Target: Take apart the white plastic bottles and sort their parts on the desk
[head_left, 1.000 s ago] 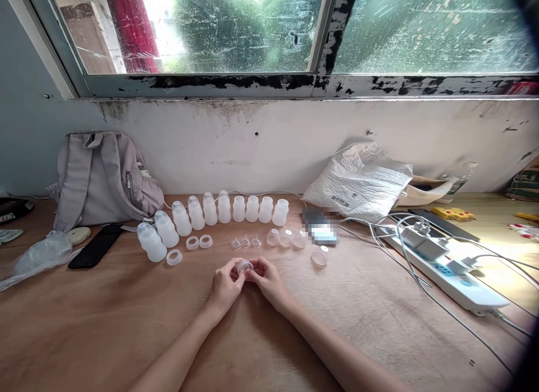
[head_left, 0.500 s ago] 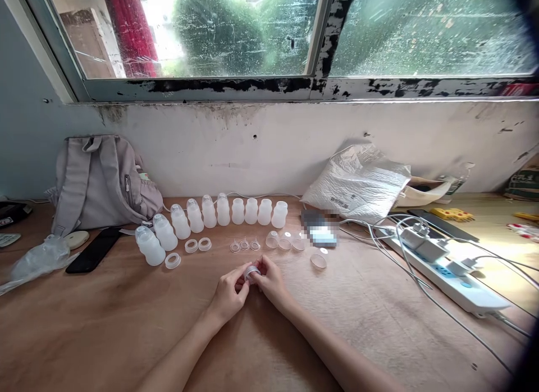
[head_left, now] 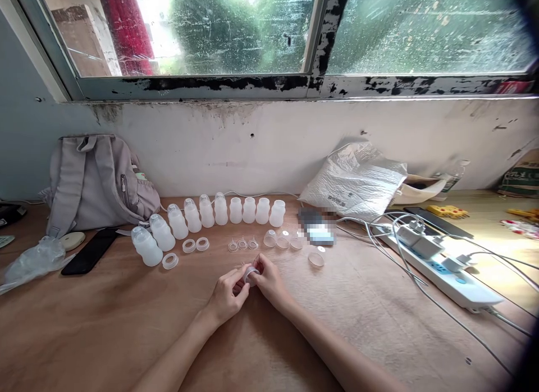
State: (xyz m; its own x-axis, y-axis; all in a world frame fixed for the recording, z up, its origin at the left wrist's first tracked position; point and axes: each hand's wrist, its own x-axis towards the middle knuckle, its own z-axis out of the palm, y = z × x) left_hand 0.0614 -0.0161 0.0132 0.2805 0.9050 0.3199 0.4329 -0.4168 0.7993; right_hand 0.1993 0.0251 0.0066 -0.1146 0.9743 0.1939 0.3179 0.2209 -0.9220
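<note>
My left hand [head_left: 228, 295] and my right hand [head_left: 269, 281] meet over the table, both closed around one white bottle collar ring [head_left: 251, 273]. Fingers cover much of it, and whether a nipple sits inside I cannot tell. Beyond them lie several clear silicone nipples [head_left: 242, 244] in a short row. To their right are clear domed caps [head_left: 282, 240], with one more cap [head_left: 315, 259] nearer me. Loose collar rings [head_left: 170, 261] rest at the left. Behind stands a curved row of frosted baby bottles [head_left: 192, 216]; those on the left wear caps, those on the right have none.
A grey backpack [head_left: 96, 181], a black phone [head_left: 90, 251] and a clear plastic bag [head_left: 36, 263] occupy the left. On the right are a silver padded mailer [head_left: 356, 178], a white power strip [head_left: 446, 274] with trailing cables, and a blurred object [head_left: 318, 228]. The wall and window stand behind.
The whole view has shifted slightly, so things appear a little further left. Both hands keep hold of the collar ring, with only slight finger movement.
</note>
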